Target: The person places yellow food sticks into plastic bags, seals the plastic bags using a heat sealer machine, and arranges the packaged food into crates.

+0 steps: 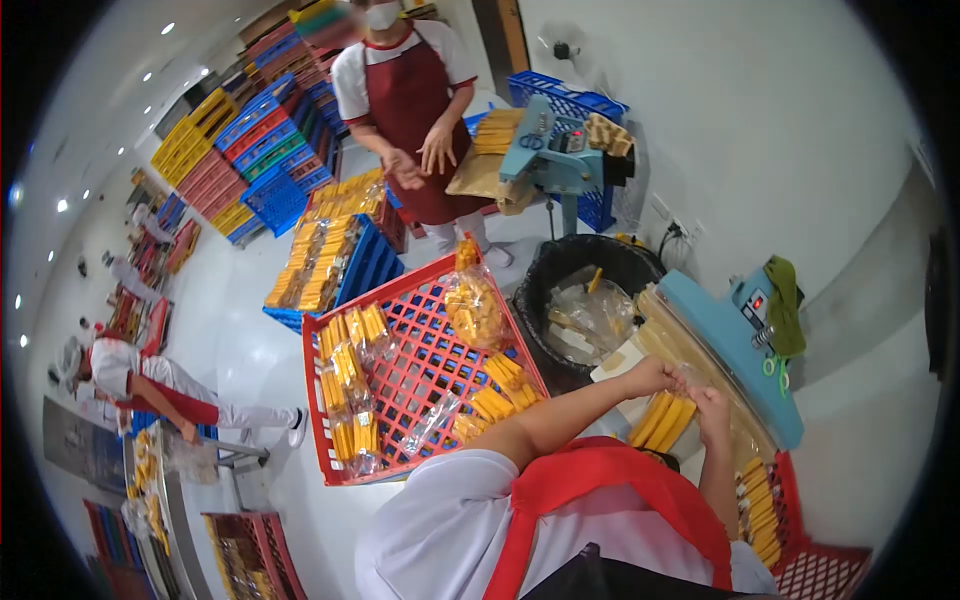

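My left hand (655,375) and my right hand (712,408) are close together, fingers pinched on the top edge of a clear plastic bag. Inside the bag are several yellow sticks (663,420), which hang below my fingers toward my body. Just beyond my hands is a light-blue sealing machine (735,345) with a long arm, a red display and a tan work surface (690,335). Green-handled scissors (776,372) and a green cloth (785,300) are on the machine.
A red crate (312,400) holding bagged yellow sticks stands to my left. A black-lined bin (540,270) holds plastic scraps. More bagged sticks (758,510) lie in a crate at lower right. A co-worker in a maroon apron (415,130) stands by another sealer (550,150).
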Demonstrator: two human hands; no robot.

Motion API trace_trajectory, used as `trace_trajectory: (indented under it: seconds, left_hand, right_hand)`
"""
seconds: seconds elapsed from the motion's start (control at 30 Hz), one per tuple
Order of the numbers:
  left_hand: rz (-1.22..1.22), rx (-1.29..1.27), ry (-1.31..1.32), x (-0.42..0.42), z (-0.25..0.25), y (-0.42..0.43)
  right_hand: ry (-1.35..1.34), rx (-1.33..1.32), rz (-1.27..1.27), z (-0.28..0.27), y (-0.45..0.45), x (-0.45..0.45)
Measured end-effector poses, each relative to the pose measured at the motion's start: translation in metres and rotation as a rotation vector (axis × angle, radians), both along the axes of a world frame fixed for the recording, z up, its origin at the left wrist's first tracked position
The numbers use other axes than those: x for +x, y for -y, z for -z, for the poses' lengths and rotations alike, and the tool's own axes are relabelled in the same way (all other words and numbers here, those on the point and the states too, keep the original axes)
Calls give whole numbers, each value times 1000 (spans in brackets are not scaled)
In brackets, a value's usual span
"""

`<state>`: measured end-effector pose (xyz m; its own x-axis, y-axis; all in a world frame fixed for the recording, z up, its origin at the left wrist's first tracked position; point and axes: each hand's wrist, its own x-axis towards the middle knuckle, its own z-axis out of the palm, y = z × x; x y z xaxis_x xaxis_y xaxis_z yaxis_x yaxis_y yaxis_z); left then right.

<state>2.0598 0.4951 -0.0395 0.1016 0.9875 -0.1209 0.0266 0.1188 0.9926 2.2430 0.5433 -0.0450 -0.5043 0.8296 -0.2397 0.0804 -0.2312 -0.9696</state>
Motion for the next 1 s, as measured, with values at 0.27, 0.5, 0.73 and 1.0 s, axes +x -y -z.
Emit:
trace_trajectory:
  seconds: [0.27,0.5,0.73,1.0]
  left_hand:
    - [9,-21,124,11,10,-3]
    - [-857,598,-470,-85,-87,-18]
    - [-686,956,-382,-21,-234,7]
    - [-705,1010,-562,-27,-240,-2]
  right_hand:
    - [-4,-7,63,1,5,7]
    - [31,33,139,6,9,12]
    - [139,93,82,10,10,20]
    - [65,78,68,-3,11,20]
